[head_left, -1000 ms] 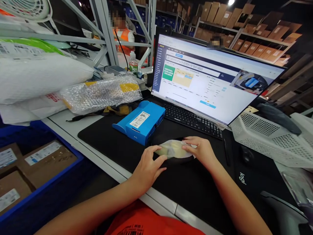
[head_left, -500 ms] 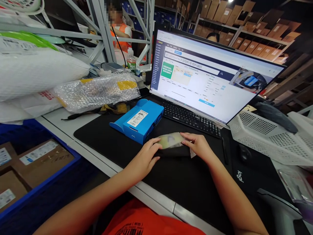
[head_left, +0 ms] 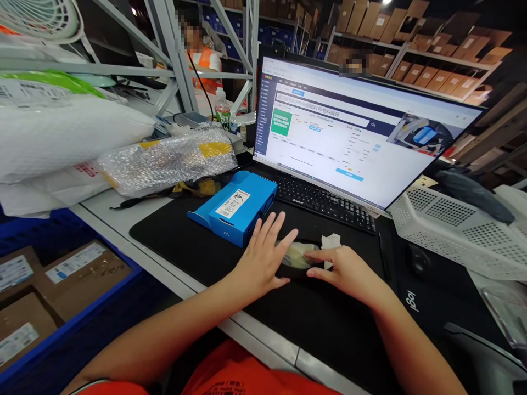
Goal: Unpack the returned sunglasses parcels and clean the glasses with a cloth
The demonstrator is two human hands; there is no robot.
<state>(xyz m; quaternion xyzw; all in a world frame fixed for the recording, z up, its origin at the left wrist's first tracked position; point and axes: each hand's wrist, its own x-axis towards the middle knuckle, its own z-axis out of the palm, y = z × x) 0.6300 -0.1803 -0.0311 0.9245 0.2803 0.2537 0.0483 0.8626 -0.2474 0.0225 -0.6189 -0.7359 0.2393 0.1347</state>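
My left hand is open, its fingers spread beside the left end of a small translucent yellowish packet. I cannot tell whether that hand touches it. On the packet's right end, the thumb and forefinger of my right hand are closed. Beneath the packet lies a dark object, perhaps a case, hard to make out against the black desk mat. A crumpled whitish piece sticks up behind my right fingers. Just beyond my left hand lies a blue cardboard box with a white label.
A monitor and a keyboard stand behind my hands. Bubble-wrapped goods lie at the left, above a blue crate of cartons. To the right are a mouse, a white basket and a scanner.
My left hand has let go of the packet and spread its fingers. The packet has moved lower and right, onto the dark object. My right hand has moved slightly toward me with it.
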